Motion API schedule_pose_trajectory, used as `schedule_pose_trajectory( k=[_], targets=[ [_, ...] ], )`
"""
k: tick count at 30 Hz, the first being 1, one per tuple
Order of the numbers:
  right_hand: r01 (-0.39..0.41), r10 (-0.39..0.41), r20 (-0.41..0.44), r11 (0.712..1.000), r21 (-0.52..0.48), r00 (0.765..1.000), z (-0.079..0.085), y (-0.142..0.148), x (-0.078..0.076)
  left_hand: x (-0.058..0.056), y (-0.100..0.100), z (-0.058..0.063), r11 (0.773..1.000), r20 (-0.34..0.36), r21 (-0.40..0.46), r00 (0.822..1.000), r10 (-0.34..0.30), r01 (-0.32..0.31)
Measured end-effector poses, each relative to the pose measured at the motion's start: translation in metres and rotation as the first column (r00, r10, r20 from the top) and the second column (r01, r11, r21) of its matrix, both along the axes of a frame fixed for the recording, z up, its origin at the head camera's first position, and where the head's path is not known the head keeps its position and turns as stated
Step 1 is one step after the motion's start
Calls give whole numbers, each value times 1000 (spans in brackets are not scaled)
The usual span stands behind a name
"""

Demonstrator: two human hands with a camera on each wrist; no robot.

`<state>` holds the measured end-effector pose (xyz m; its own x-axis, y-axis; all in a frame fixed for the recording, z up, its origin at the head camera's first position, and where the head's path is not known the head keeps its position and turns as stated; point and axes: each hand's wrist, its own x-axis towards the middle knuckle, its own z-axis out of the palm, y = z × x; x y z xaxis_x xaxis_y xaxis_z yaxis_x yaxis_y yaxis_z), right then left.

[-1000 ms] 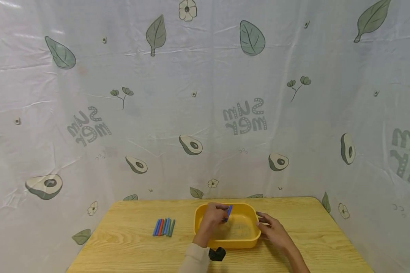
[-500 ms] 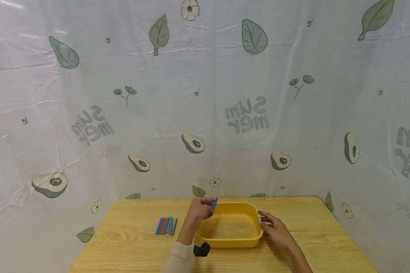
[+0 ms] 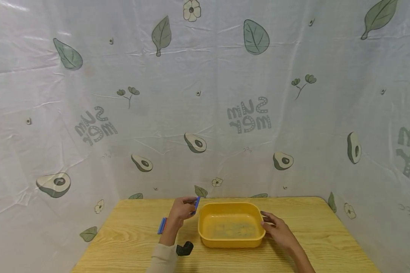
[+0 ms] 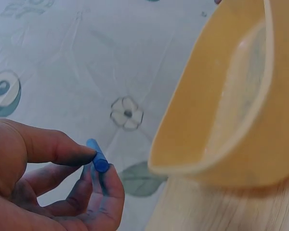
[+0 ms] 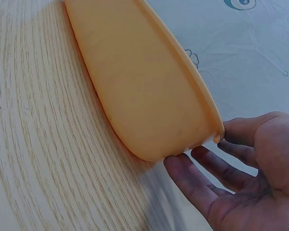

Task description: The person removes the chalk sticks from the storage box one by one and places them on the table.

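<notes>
My left hand [image 3: 183, 209] pinches a blue chalk stick [image 3: 197, 204] between thumb and fingertips, above the table just left of the yellow plastic tub [image 3: 232, 243]. In the left wrist view the chalk [image 4: 100, 162] shows its flat round end, and the fingertips are smudged dark blue. Past the tub's right end, my right hand [image 3: 279, 232] holds its wall, the thumb at the rim and the other fingertips against the outside, as the right wrist view shows. Inside the tub are greyish smears. A row of chalk sticks [image 3: 162, 226] lies left of it, mostly hidden by the left forearm.
Everything stands on a pale wooden table [image 3: 130, 242]. A patterned plastic curtain [image 3: 212, 113] hangs behind it and on both sides. A black wrist mount [image 3: 185, 248] sits on the left wrist beside the beige sleeve [image 3: 162, 258].
My left hand has moved left, carrying the blue chalk stick out from over the tub to beyond its left rim. The right hand stays at the tub's right end.
</notes>
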<state>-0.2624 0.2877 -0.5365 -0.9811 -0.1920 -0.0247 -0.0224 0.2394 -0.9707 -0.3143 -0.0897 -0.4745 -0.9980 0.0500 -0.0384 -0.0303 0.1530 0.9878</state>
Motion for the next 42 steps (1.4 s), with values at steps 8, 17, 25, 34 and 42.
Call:
schedule_pose_trajectory(
  k=[8,17,25,34,42],
  targets=[
    [-8,8,-2,1000,1,1000,-1,4,0,-1,-26,-7,999,-6,33,999,37,-37],
    [-21,21,8,1000,-4,1000,1,1,0,1,-60,-16,997,2,-23,997,79,-79],
    [-22,22,15,1000,-3,1000,2,1,-1,3,-83,-19,991,4,-52,992,127,-127],
    [-20,20,19,1000,-7,1000,3,-2,2,4,-109,-28,980,24,-71,982,190,-187],
    [-10,10,28,1000,-15,1000,0,-3,4,6,-127,-40,973,46,-95,975,215,-210]
  ],
)
